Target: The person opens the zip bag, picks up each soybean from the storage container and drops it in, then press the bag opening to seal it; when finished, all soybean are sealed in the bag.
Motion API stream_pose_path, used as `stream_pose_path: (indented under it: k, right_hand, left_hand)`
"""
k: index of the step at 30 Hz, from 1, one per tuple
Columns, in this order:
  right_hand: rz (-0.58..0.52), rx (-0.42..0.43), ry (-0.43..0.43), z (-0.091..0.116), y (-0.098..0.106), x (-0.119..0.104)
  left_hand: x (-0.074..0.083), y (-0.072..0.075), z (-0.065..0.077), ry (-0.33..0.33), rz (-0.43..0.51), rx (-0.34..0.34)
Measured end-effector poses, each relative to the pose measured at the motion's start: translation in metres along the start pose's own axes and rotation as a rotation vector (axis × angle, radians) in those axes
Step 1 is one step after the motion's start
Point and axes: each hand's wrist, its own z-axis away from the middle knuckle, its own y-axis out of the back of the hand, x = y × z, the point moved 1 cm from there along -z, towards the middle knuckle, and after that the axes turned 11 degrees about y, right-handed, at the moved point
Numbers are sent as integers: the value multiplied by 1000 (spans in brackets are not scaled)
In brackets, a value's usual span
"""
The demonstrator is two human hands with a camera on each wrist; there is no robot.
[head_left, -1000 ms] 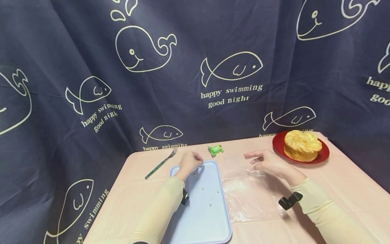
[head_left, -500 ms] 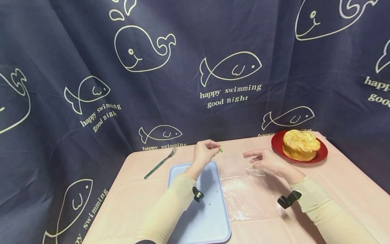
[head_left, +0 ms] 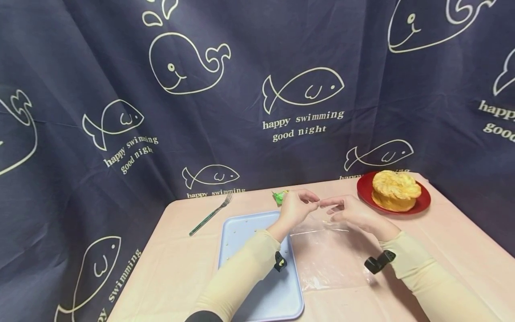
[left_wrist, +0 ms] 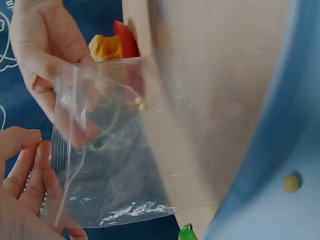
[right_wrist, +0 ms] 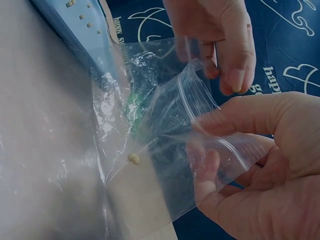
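My right hand [head_left: 360,217] holds a clear zip bag [right_wrist: 165,100] by its mouth, fingers spread at the zip strip. Several small pale-yellow beans [right_wrist: 133,159] sit inside the bag. At the bag's mouth, my left hand [head_left: 295,210] has its thumb and finger pinched tip to tip on a small bean, mostly hidden between the tips. Left of the bag lies a light-blue tray [head_left: 269,290], scattered with more beans; one bean [left_wrist: 291,183] shows close up in the left wrist view.
A green wrapped packet [head_left: 278,197] lies behind the tray, partly covered by my left hand. A fork [head_left: 209,221] with a dark green handle is at the left. On the back right, a red plate [head_left: 424,203] bears a yellow round bread [head_left: 396,190].
My left hand has left the tray, passed in front of the green packet and come rightward to the bag's mouth beside my right hand. The right hand has stayed nearly still.
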Motion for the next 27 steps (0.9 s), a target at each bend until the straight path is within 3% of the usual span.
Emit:
stream_pose_path:
  k: [6, 10, 13, 18, 22, 27]
  right_hand:
    - [-21, 6, -19, 0, -1, -1]
    - [-53, 10, -32, 0, -1, -2]
    - [-46, 8, -34, -1, -2, -3]
    - [-48, 5, -32, -2, -2, -4]
    - [-77, 12, -43, -3, -1, -1]
    - [-88, 3, -45, -2, -2, 2]
  left_hand:
    - [-6, -1, -1, -7, 1, -2]
    - [-12, 9, -5, -31, 38, 40]
    - [-18, 28, -11, -32, 114, 96]
    - [-33, 79, -20, 15, 213, 155]
    - [-55, 114, -22, 105, 185, 163]
    - [-89, 138, -16, 254, 67, 155]
